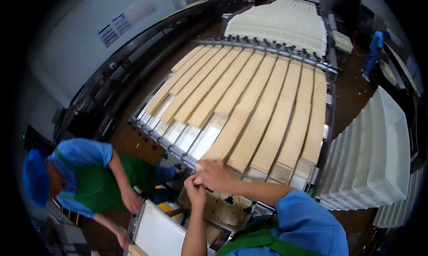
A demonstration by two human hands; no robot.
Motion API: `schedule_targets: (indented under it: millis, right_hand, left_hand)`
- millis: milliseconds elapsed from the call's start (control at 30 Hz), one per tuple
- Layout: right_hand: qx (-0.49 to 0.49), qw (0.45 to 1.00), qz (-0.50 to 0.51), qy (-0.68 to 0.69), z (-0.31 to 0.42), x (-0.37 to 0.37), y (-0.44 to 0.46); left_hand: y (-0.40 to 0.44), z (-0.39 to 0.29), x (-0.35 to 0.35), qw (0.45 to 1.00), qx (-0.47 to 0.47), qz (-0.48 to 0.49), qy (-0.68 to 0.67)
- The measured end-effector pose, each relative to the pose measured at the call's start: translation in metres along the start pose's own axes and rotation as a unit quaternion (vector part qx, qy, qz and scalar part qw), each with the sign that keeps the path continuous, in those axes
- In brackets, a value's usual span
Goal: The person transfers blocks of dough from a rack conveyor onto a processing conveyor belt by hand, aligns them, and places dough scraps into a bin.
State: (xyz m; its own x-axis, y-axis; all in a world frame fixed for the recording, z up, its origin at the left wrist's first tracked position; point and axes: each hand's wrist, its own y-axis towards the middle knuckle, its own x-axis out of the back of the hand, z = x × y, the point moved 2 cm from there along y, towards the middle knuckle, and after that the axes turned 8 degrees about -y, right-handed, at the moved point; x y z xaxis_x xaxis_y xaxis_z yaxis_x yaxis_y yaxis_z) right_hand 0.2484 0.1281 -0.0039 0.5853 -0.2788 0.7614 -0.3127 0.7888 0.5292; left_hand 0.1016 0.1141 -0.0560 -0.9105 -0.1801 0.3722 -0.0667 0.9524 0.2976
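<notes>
Long pale slabs (262,109), several, side by side in lengthwise lanes on a slatted table (169,146). Condition: laid out; near ends uneven. Those toward the left stop short, with white lane surface (210,135) showing beyond them; those toward the right run close to the front edge, some with a separate-looking short end block (304,167).

Left hand (196,194): raised at the front edge, fingers bent inward, meeting the other hand. Right hand (216,176): just above it, at the near end of a middle slab, fingers curled. A small pale bit (198,180) shows between them; whether either hand is clamped on it cannot be told.

Bin (247,206), below the hands: pale scraps within.

Status, by judgement: partway. Rows in place; work at the front end in hand; ends not yet level. Whether the short lanes await filling or have been drawn from cannot be told.

Adjacent: co-worker (98,180), green apron, both hands at a white tray (158,231). Right side: stacked white crates (388,140). Far end: a broad white-covered section (276,22).
</notes>
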Motion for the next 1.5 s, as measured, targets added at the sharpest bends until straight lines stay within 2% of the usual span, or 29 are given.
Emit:
schedule_targets:
  millis: [67, 100, 200, 233, 267, 333, 367, 400, 433, 467, 500, 533, 600, 667, 900, 967, 1000, 1067, 1100, 1167, 1200, 1233, 1267, 1300, 1367, 1400, 1433, 1467, 1500]
  right_hand:
    - [-0.058, 0.995, -0.016, -0.079, 0.002, -0.012, -0.008]
    - [-0.115, 0.993, -0.02, -0.011, -0.003, -0.023, -0.012]
    - [-0.096, 0.992, -0.022, -0.082, -0.004, -0.022, -0.014]
    - [-0.095, 0.989, -0.03, -0.106, -0.002, -0.027, -0.015]
    - [-0.093, 0.989, -0.033, -0.107, -0.003, -0.031, -0.017]
    - [-0.057, 0.987, -0.065, -0.136, -0.007, -0.046, -0.021]
    - [-0.055, 0.987, -0.068, -0.137, -0.011, -0.052, -0.024]
    - [-0.054, 0.987, -0.069, -0.138, -0.015, -0.055, -0.026]
    - [-0.053, 0.987, -0.071, -0.137, -0.014, -0.056, -0.027]
    - [-0.05, 0.986, -0.076, -0.138, -0.011, -0.052, -0.026]
    - [-0.065, 0.992, -0.062, -0.092, -0.01, -0.048, -0.026]
    - [-0.082, 0.994, -0.05, -0.048, -0.007, -0.042, -0.024]
    - [-0.091, 0.994, -0.038, -0.052, -0.004, -0.033, -0.024]
    - [-0.07, 0.996, -0.047, -0.035, -0.002, -0.032, -0.024]
    - [-0.089, 0.993, -0.036, -0.069, -0.002, -0.032, -0.024]
    - [-0.084, 0.993, -0.053, -0.063, 0.001, -0.035, -0.024]
    - [-0.083, 0.993, -0.055, -0.064, 0.002, -0.036, -0.024]
    - [-0.106, 0.992, -0.02, -0.06, 0.001, -0.037, -0.022]
    - [-0.101, 0.993, -0.023, -0.062, 0.0, -0.037, -0.022]
    - [-0.104, 0.991, -0.007, -0.081, -0.003, -0.041, -0.023]
    - [-0.18, 0.983, -0.015, -0.04, -0.008, -0.044, -0.021]
    - [-0.248, 0.968, -0.018, 0.008, -0.008, -0.05, -0.019]
    - [-0.23, 0.973, 0.028, 0.007, -0.012, -0.043, -0.016]
    - [-0.246, 0.969, -0.019, 0.015, -0.014, -0.048, -0.02]
    - [-0.127, 0.985, -0.029, -0.115, -0.045, -0.08, -0.025]
    - [-0.217, 0.975, -0.039, 0.012, -0.033, -0.059, -0.023]
    - [-0.258, 0.96, -0.098, 0.055, -0.04, -0.067, -0.021]
    - [-0.159, 0.983, -0.085, -0.046, -0.056, -0.083, -0.024]
    - [-0.107, 0.986, -0.087, -0.091, -0.053, -0.073, -0.022]
  left_hand:
    - [-0.013, 0.005, 0.014, 0.998, 0.005, -0.064, 0.021]
    - [-0.022, 0.008, 0.022, 0.995, 0.046, -0.085, 0.03]
    - [-0.049, 0.018, 0.039, 0.983, 0.12, -0.139, 0.029]
    - [-0.056, 0.032, 0.044, 0.983, 0.111, -0.13, -0.069]
    - [-0.069, 0.044, 0.049, 0.983, 0.107, -0.13, -0.07]
    - [-0.091, 0.01, 0.06, 0.963, 0.203, -0.084, -0.159]
    - [-0.105, 0.019, 0.067, 0.959, 0.234, -0.054, -0.152]
    - [-0.127, 0.062, 0.073, 0.981, 0.16, -0.059, -0.097]
    - [-0.144, 0.064, 0.082, 0.994, 0.097, -0.034, 0.025]
    - [-0.154, 0.029, 0.09, 0.992, 0.109, 0.007, 0.056]
    - [-0.169, 0.033, 0.098, 0.973, 0.008, 0.041, 0.228]
    - [-0.188, 0.049, 0.105, 0.969, 0.022, 0.073, 0.233]
    - [-0.227, 0.083, 0.112, 0.965, 0.028, 0.114, 0.235]
    - [-0.26, 0.107, 0.114, 0.979, 0.043, 0.162, 0.112]
    - [-0.261, 0.059, 0.114, 0.982, -0.028, 0.163, 0.089]
    - [-0.266, 0.072, 0.12, 0.969, 0.092, 0.182, 0.142]
    - [-0.268, 0.079, 0.121, 0.969, 0.089, 0.182, 0.142]
    - [-0.272, 0.098, 0.121, 0.983, 0.049, 0.175, -0.018]
    - [-0.275, 0.113, 0.115, 0.984, 0.045, 0.172, -0.019]
    - [-0.282, 0.145, 0.104, 0.988, 0.085, 0.053, -0.118]
    - [-0.282, 0.138, 0.106, 0.989, 0.082, 0.04, -0.116]
    - [-0.275, 0.099, 0.111, 0.995, 0.038, 0.087, -0.002]
    - [-0.266, 0.07, 0.112, 0.985, 0.001, 0.125, 0.116]
    - [-0.258, 0.058, 0.109, 0.978, -0.002, 0.157, 0.139]
    - [-0.256, 0.057, 0.108, 0.975, -0.022, 0.169, 0.142]
    - [-0.255, 0.063, 0.105, 0.98, -0.048, 0.151, 0.122]
    - [-0.248, 0.057, 0.105, 0.978, -0.057, 0.171, 0.108]
    - [-0.25, 0.07, 0.1, 0.978, -0.039, 0.169, 0.117]
    - [-0.241, 0.049, 0.098, 0.981, 0.016, 0.179, 0.069]
